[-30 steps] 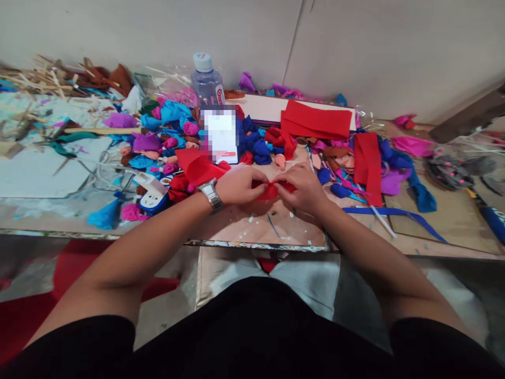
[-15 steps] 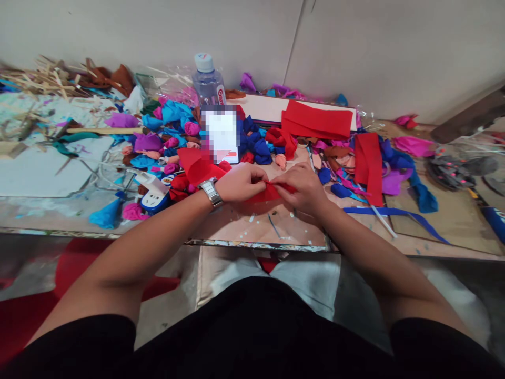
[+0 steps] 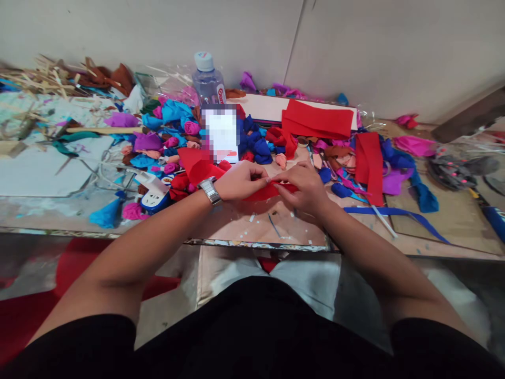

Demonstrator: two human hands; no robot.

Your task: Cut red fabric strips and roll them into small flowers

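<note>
The worktop point(image 3: 232, 229) spans the view, its near edge just short of the person's lap. A white sheet point(image 3: 39, 171) lies toward its left end, near the front edge. By the back edge, right of the middle, lie folded red pieces point(image 3: 317, 121); more red pieces point(image 3: 369, 168) lie nearer the right end. Over the middle of the front part, the left hand point(image 3: 240, 181) and right hand point(image 3: 305, 187) nearly meet, each nearly closed, thumb against fingers, pinching a red strip point(image 3: 261, 196) between them; the fingertips hide the exact grip, so how much each holds is hard to tell. A clear bottle point(image 3: 209, 87) stands near the back edge, left of the middle, with a phone point(image 3: 221, 134) in front of it. A power socket point(image 3: 155, 200) sits closer to the front edge, left of the wristwatch point(image 3: 210, 190). A small peach bud point(image 3: 281, 161) lies just beyond the hands.
</note>
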